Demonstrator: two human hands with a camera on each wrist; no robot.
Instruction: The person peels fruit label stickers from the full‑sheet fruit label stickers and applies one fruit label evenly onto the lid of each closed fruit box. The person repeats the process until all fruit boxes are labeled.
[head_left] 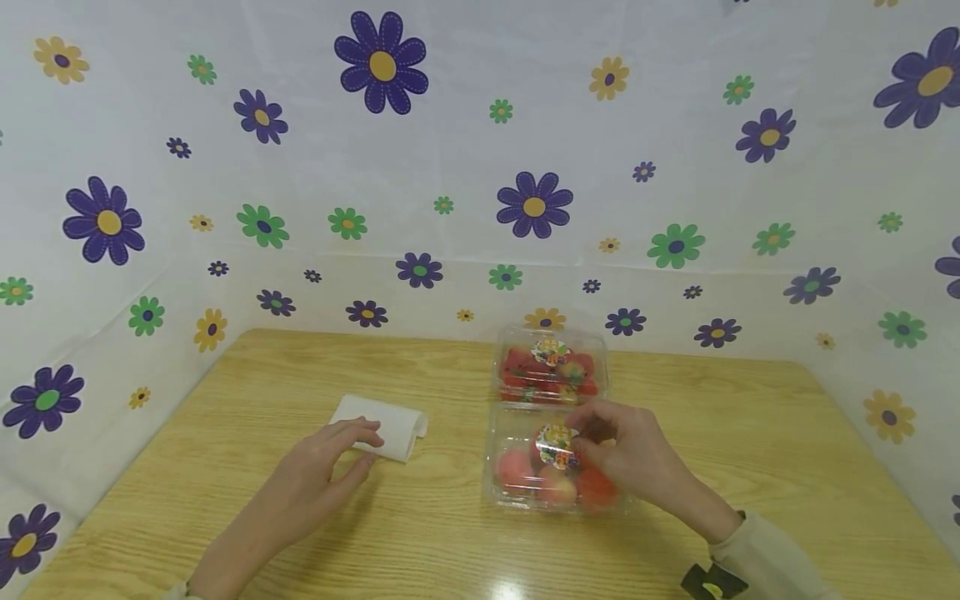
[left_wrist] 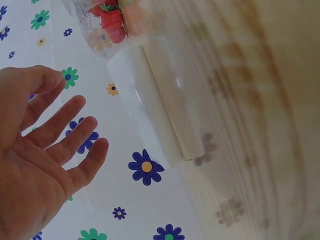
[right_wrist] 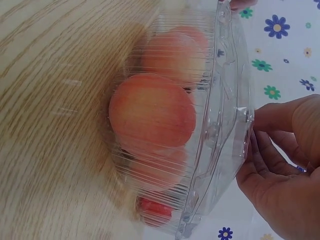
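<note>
My right hand [head_left: 630, 450] is at the lid of a clear plastic clamshell box [head_left: 510, 421], pinching the edge of a round, colourful fruit sticker [head_left: 557, 447] that lies against the lid. Inside that box are several peach-like red and yellow fruits [right_wrist: 152, 112]. In the right wrist view the thumb and fingertips [right_wrist: 245, 175] meet the top of the lid. My left hand [head_left: 322, 467] hovers by a curled white paper sheet [head_left: 375, 421], its fingers loosely bent and holding nothing. The left wrist view shows a gap between that hand and the white sheet [left_wrist: 142, 105].
Behind the peach box stands a second clear box [head_left: 502, 354] of strawberries [head_left: 517, 367], with a similar sticker [head_left: 551, 352] on its lid. Both rest on a wood-grain table [head_left: 247, 400]. A white cloth [head_left: 450, 150] printed with flowers surrounds the back and sides.
</note>
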